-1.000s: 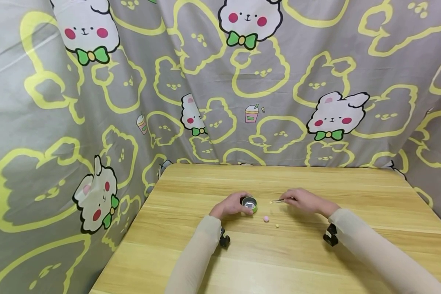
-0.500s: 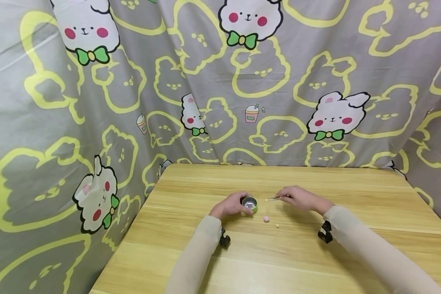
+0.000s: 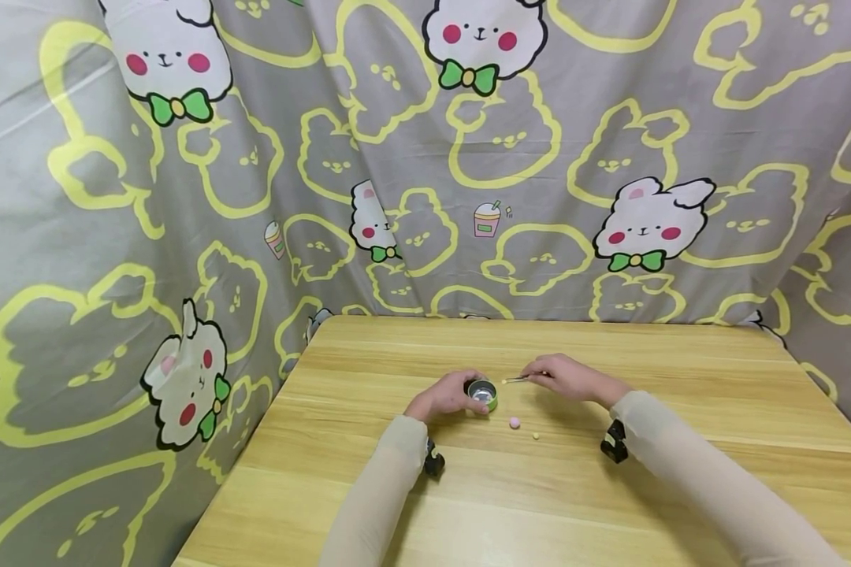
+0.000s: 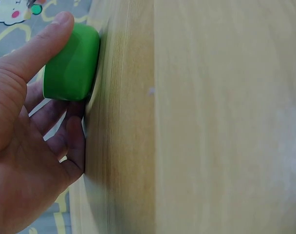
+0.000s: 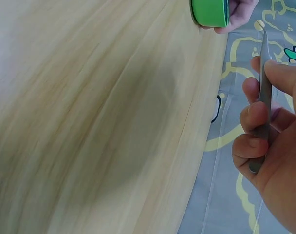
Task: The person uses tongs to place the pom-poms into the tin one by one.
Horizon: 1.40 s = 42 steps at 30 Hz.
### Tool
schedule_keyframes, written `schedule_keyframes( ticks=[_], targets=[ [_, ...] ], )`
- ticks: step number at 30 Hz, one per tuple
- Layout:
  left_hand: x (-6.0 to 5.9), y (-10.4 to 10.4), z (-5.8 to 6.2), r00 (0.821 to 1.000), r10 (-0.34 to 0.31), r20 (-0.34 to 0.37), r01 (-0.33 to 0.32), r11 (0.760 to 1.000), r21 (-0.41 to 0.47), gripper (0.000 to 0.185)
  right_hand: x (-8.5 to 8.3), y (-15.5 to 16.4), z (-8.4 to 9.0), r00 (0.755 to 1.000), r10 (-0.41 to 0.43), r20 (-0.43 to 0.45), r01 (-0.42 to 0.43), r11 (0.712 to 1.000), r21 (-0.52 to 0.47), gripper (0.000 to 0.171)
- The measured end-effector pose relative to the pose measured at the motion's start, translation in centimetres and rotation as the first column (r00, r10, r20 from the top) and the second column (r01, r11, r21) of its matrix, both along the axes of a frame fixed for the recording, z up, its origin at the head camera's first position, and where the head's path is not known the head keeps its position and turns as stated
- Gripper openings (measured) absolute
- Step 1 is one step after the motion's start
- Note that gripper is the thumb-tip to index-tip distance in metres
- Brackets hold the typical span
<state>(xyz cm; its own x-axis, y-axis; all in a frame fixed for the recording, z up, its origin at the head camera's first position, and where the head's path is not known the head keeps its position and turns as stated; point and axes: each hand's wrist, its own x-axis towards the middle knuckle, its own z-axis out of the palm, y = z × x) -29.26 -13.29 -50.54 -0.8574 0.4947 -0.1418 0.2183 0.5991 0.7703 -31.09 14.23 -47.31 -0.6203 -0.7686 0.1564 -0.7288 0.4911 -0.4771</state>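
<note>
Wrist cameras: two small black units, one under each sleeve, the left (image 3: 433,462), the right (image 3: 615,442), nearest the viewer.
Yellow bead (image 3: 535,435): tiny, lying on the table (image 3: 369,504), near side of the cluster.
Pink bead (image 3: 514,423): just left of and beyond the yellow one, near the tin's right side, apart from it.
Left hand (image 3: 445,396): grip clamped on the tin, thumb laid over its green wall, fingers curled round the far side.
Tin (image 3: 481,393): small, round, green outside, shiny metal inside, open top, standing on the table at centre.
Right hand (image 3: 566,377): grip pinched on the tweezers, thumb and curled fingers round the shaft, just right of the tin.
Tweezers (image 3: 519,379): slim metal, pointing left; a pale bead (image 5: 259,24) sits at the tips, just right of the tin's rim.
Backdrop (image 3: 425,157): grey cloth with yellow outlines and white rabbits, hung behind and to both sides of the table.
</note>
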Motion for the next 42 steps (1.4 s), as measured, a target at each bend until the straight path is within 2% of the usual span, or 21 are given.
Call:
schedule_keyframes(
  ticks=[9,22,35,42],
  targets=[
    [-0.2,0.0,-0.2,1.000,0.001,-0.008,-0.001,1.000,-0.008,0.051,-0.7,-1.1,0.0,0.999,0.027,-0.025,-0.028,1.000,-0.007,0.021],
    [-0.2,0.0,-0.1,1.000,0.003,-0.007,-0.003,1.000,-0.029,0.054,-0.7,-2.4,0.5,0.999,0.039,-0.002,-0.039,0.999,0.007,0.020],
    [-0.3,0.0,0.0,1.000,-0.010,-0.024,0.009,0.999,-0.033,0.050,-0.8,-3.5,-0.3,0.993,0.101,-0.062,-0.100,0.995,0.011,0.018],
    [-0.3,0.0,-0.1,1.000,-0.008,-0.021,0.007,1.000,-0.031,0.051,-1.0,-3.8,-0.8,0.993,0.109,-0.049,-0.107,0.994,0.030,0.019]
  ],
)
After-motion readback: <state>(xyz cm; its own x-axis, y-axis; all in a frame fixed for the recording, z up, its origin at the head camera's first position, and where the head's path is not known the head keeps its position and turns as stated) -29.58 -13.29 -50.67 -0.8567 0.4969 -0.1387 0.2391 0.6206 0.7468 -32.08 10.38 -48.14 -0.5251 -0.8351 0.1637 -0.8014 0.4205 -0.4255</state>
